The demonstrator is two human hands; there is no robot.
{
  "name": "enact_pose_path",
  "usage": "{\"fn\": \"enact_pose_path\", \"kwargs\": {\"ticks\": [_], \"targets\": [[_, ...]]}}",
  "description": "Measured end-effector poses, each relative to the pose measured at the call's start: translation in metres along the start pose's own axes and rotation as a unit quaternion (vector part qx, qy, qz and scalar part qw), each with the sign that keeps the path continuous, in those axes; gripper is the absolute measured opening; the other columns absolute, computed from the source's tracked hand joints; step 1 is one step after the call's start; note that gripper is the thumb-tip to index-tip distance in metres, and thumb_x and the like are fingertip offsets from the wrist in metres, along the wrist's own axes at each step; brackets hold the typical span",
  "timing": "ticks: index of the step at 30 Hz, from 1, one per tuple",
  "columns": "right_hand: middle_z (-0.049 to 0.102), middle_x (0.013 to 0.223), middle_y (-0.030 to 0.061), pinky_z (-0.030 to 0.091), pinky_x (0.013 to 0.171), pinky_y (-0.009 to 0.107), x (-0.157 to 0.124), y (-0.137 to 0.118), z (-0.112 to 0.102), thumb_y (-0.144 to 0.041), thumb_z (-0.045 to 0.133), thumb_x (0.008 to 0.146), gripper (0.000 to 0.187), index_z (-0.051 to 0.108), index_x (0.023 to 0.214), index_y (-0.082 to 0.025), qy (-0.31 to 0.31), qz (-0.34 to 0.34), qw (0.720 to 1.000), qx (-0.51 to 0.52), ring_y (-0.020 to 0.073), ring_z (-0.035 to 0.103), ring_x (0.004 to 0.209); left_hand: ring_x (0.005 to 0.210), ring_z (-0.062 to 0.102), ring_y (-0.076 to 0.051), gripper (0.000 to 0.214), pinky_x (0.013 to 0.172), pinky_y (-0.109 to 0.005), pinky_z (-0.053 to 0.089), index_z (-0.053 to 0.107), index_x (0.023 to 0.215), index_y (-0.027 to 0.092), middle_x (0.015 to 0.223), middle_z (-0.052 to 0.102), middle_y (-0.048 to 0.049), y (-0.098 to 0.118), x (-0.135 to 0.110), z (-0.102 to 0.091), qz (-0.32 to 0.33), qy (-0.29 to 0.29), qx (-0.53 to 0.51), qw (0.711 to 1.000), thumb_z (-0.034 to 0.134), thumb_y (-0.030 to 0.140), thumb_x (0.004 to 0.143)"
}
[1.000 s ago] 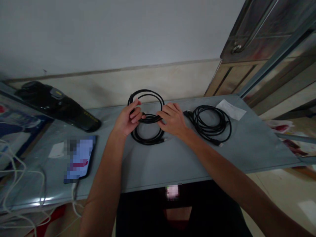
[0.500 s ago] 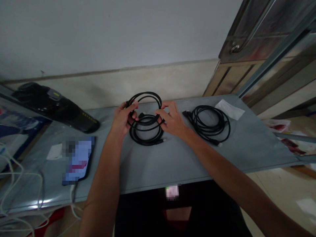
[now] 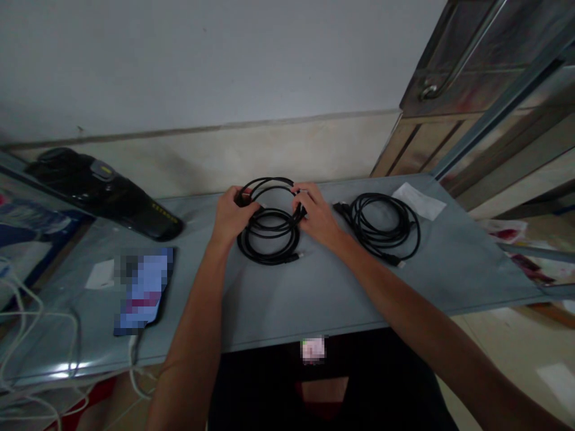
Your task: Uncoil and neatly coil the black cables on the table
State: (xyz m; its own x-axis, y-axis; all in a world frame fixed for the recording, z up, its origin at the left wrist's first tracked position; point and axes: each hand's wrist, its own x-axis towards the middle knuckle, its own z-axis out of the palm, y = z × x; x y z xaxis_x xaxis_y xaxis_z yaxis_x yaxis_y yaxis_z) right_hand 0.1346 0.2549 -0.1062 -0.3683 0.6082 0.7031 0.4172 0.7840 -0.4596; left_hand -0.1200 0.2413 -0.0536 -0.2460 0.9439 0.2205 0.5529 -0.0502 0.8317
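A coiled black cable [image 3: 273, 179] is held between my two hands, close above the table toward the wall. My left hand [image 3: 233, 214] is closed round its left side, and my right hand [image 3: 315, 209] pinches its right side with bent fingers. Just below and partly behind it, a second coiled black cable [image 3: 269, 258] lies on the table, one plug end pointing right. The loops overlap in view, and I cannot tell whether they touch. A third coiled black cable [image 3: 381, 239] rests to the right of my right hand, its connectors showing.
The grey-covered table [image 3: 287, 305] backs onto a wall. At left lie a black handheld vacuum [image 3: 117, 197], a phone [image 3: 146, 290] with a white cord, and a white paper piece [image 3: 100, 275]. Another white paper [image 3: 420, 200] lies at right, near a metal frame bar [image 3: 494, 102].
Both hands have lowered the held coil slightly toward the table. My left hand has turned more over the coil's left side, and the right fingers have curled more.
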Motion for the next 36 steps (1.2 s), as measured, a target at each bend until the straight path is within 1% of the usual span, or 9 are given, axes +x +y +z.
{"fn": "enact_pose_path", "kwargs": {"ticks": [5, 9, 13, 16, 20, 22, 27, 33, 36], "targets": [[0.063, 0.143, 0.0112, 0.055, 0.123, 0.051, -0.002, 0.005, 0.0, 0.005, 0.054, 0.092, 0.034, 0.067, 0.101, -0.026, -0.018, 0.007, 1.0, 0.012, 0.0278, 0.061, 0.142, 0.089, 0.07, -0.025, 0.022, 0.085, -0.037, 0.055, 0.068, 0.098, 0.024, 0.096, 0.076, -0.0046, -0.002, -0.002, -0.002, 0.024, -0.031, 0.108, 0.993, 0.08, 0.033, 0.083], [0.062, 0.143, 0.0109, 0.055, 0.123, 0.049, -0.003, 0.009, -0.001, 0.008, 0.053, 0.086, 0.04, 0.071, 0.099, -0.025, -0.071, 0.001, 0.997, 0.003, 0.0274, 0.059, 0.143, 0.086, 0.069, -0.027, 0.016, 0.085, -0.04, 0.054, 0.065, 0.096, 0.025, 0.091, 0.074, -0.0052, -0.006, -0.005, -0.001, 0.04, -0.054, 0.204, 0.977, 0.076, 0.033, 0.087], [0.061, 0.143, 0.0106, 0.055, 0.123, 0.049, -0.004, 0.012, -0.003, 0.008, 0.052, 0.083, 0.04, 0.072, 0.095, -0.023, -0.093, -0.008, 0.996, -0.011, 0.0271, 0.058, 0.145, 0.09, 0.072, -0.031, 0.023, 0.088, -0.041, 0.054, 0.071, 0.112, 0.025, 0.09, 0.075, -0.0067, -0.009, -0.006, 0.002, 0.053, -0.06, 0.217, 0.973, 0.074, 0.032, 0.091], [0.061, 0.143, 0.0105, 0.055, 0.121, 0.048, -0.004, 0.01, -0.005, 0.008, 0.052, 0.083, 0.038, 0.07, 0.094, -0.023, -0.1, -0.009, 0.995, -0.018, 0.0261, 0.058, 0.144, 0.093, 0.074, -0.033, 0.026, 0.089, -0.042, 0.055, 0.071, 0.111, 0.026, 0.093, 0.076, -0.0087, -0.008, -0.007, 0.001, 0.068, -0.058, 0.206, 0.975, 0.079, 0.042, 0.092], [0.062, 0.143, 0.01, 0.056, 0.12, 0.046, -0.004, 0.007, -0.007, 0.01, 0.051, 0.08, 0.042, 0.07, 0.096, -0.024, -0.113, -0.004, 0.993, -0.015, 0.0253, 0.059, 0.143, 0.098, 0.075, -0.038, 0.053, 0.085, -0.042, 0.056, 0.066, 0.099, 0.027, 0.093, 0.076, -0.0099, -0.007, -0.009, -0.002, 0.059, -0.075, 0.206, 0.974, 0.099, 0.061, 0.074], [0.063, 0.142, 0.0099, 0.055, 0.121, 0.045, -0.004, 0.006, -0.006, 0.011, 0.049, 0.078, 0.046, 0.07, 0.099, -0.024, -0.111, 0.0, 0.994, -0.013, 0.0245, 0.059, 0.143, 0.098, 0.075, -0.039, 0.056, 0.084, -0.042, 0.056, 0.064, 0.095, 0.028, 0.092, 0.076, -0.01, -0.007, -0.01, -0.003, 0.052, -0.089, 0.224, 0.969, 0.104, 0.058, 0.07], [0.06, 0.147, 0.0109, 0.052, 0.125, 0.044, -0.005, 0.007, -0.001, 0.012, 0.046, 0.076, 0.058, 0.072, 0.111, -0.025, -0.078, 0.025, 0.997, -0.004, 0.0222, 0.058, 0.147, 0.099, 0.075, -0.039, 0.033, 0.089, -0.046, 0.056, 0.059, 0.088, 0.027, 0.093, 0.074, -0.0109, -0.009, -0.009, 0.0, 0.039, -0.101, 0.268, 0.957, 0.088, 0.043, 0.088], [0.06, 0.16, 0.0112, 0.053, 0.127, 0.047, -0.005, 0.007, -0.001, 0.012, 0.045, 0.074, 0.076, 0.068, 0.135, -0.027, -0.084, 0.037, 0.996, 0.021, 0.0229, 0.058, 0.155, 0.102, 0.069, -0.034, 0.028, 0.093, -0.043, 0.053, 0.057, 0.079, 0.026, 0.096, 0.069, -0.0106, -0.013, -0.008, 0.003, 0.071, -0.062, 0.199, 0.975, 0.084, 0.031, 0.087], [0.063, 0.159, 0.0104, 0.052, 0.13, 0.049, -0.004, 0.008, 0.0, 0.01, 0.045, 0.079, 0.08, 0.064, 0.147, -0.028, -0.09, 0.034, 0.995, 0.033, 0.0225, 0.061, 0.153, 0.104, 0.07, -0.033, 0.021, 0.096, -0.043, 0.053, 0.065, 0.089, 0.026, 0.099, 0.073, -0.0096, -0.015, -0.007, 0.002, 0.067, -0.065, 0.184, 0.979, 0.085, 0.029, 0.086]]}}
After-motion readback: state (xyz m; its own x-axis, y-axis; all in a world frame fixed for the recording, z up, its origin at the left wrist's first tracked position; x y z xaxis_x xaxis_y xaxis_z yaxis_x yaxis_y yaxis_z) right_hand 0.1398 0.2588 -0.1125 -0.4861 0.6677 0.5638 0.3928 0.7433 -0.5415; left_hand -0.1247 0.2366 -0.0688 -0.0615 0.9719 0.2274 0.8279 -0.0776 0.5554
